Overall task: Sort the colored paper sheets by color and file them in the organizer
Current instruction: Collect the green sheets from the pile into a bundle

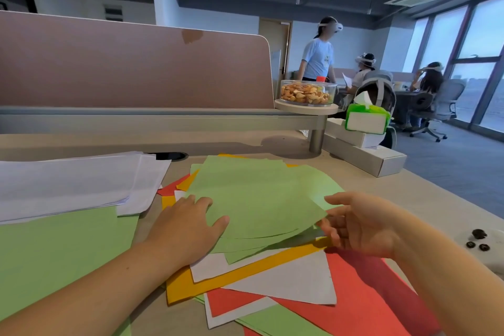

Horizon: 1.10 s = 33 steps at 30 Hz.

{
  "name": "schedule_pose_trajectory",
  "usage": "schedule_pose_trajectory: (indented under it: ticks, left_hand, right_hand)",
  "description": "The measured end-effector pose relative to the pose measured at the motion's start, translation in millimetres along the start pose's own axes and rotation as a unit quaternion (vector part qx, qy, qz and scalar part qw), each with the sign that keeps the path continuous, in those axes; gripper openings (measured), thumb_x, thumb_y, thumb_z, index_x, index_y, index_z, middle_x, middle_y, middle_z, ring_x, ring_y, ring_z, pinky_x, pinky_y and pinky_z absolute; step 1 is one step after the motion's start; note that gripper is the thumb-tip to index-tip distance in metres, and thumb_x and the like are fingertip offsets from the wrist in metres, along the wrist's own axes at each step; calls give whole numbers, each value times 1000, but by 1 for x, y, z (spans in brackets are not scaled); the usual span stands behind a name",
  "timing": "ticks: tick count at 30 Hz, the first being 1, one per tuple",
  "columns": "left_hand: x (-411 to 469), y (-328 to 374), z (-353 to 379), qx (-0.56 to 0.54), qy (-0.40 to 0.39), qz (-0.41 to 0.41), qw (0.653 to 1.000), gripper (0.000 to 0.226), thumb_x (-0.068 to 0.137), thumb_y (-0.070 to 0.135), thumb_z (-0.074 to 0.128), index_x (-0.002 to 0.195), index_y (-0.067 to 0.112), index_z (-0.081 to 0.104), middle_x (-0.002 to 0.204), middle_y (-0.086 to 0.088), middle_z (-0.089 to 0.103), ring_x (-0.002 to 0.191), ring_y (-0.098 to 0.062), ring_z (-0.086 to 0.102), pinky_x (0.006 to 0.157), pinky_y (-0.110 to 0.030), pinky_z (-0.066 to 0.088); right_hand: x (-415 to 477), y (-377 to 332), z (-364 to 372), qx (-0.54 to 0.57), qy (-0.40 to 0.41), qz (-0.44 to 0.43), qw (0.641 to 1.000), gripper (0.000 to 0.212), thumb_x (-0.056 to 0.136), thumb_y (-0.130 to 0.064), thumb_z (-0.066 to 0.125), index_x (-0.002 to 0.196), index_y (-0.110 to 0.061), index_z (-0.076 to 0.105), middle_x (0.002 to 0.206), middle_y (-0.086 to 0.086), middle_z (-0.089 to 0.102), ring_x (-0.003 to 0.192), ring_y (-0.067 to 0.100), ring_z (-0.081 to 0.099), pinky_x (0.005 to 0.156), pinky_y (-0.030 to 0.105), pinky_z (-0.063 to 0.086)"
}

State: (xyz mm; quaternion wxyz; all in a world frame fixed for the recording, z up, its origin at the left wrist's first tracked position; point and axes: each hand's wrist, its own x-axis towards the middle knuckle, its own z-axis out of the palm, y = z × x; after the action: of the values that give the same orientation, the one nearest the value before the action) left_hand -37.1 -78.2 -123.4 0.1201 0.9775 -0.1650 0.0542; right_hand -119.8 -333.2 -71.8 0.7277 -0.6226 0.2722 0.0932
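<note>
Gathering the fanned green sheets (259, 199) off the mixed pile (272, 289) looks to be the step in hand. It would go best as one move: square the fan into a single block before lifting, so no sheet slides back among the other colours. Then carry it toward the tabletop's (409, 199) near left corner, where the green stack (60, 254) lies. The loose edges along the near side of the fan are splayed, so tapping them flush first should save a second pass.

The green stack is the broadest patch, running off the near left edge. Behind it, toward the far left, the white stack (76, 183) overlaps its far edge. The mixed pile fills the near middle. Red sheets (362, 289) are at the bottom right, a yellow sheet (245, 278) crosses them, and white sheets (294, 284) lie on top. The green fan lies over all these, thin, matte and slightly bowed.

The left hand (188, 229) lies spread and flat, pressing the fan's near left corner. The right hand (362, 226) is loosely cupped at the fan's right corner, thumb above and fingers below. I cannot tell whether it touches the paper. No organizer shows.
</note>
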Motion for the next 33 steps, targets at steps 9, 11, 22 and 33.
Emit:
schedule_pose_trajectory:
  ticks: [9,11,22,33]
  left_hand:
    - [5,-2,4,21,-48,-45,998,70,90,68,25,150,32,18,157,-8,16,144,-29,16,116,-46,20]
    - [5,-2,3,21,-53,-46,997,69,90,67,25,150,34,17,158,-8,15,144,-28,15,116,-46,19]
    - [-2,3,-7,4,-87,-3,996,67,87,72,32,146,44,20,161,5,8,148,-20,3,116,-54,-5]
    - [-5,3,-7,-112,40,24,993,44,91,53,48,127,29,55,129,8,59,118,-12,52,102,-33,40]
  right_hand:
    - [20,11,5,-357,257,-150,886,52,90,-43,50,131,-12,44,125,11,52,115,29,48,101,43,40]
    - [30,22,-2,-549,308,-62,774,66,90,-60,32,142,-19,31,145,16,38,133,35,32,109,47,28]
    - [44,14,-34,-365,147,-257,883,81,90,-32,59,152,-22,8,147,0,38,129,20,43,98,26,34]
    - [47,10,-25,-145,231,-245,930,29,85,-21,68,70,-6,48,50,8,49,48,21,54,49,27,36]
